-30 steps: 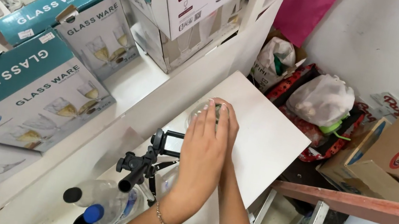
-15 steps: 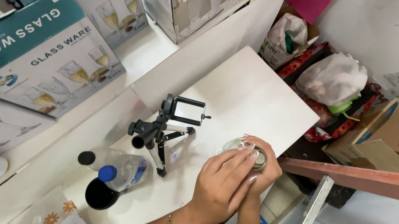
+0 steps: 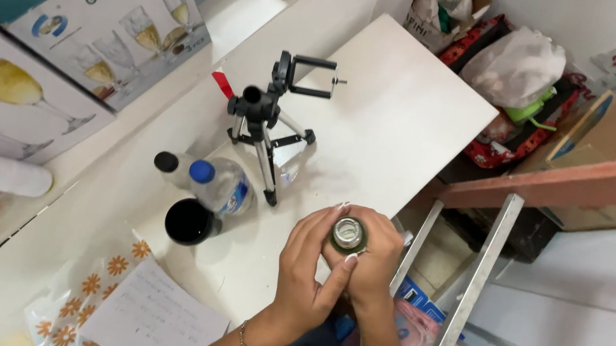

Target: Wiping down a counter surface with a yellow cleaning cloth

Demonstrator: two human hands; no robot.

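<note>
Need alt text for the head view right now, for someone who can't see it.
Both hands, left hand and right hand, cup a small round glass jar with a metallic top above the near edge of a white tabletop. On the table stand a small black phone tripod, a clear plastic bottle with a blue cap and a black round cup.

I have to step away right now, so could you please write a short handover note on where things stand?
Left hand and right hand: both closed round a small glass jar, held above the near edge of the white table.
On the table: a small black tripod, a blue-capped bottle lying down, a black cup.
Done: jar is lifted off the table.
Left: cannot tell; its top is unclear.
</note>
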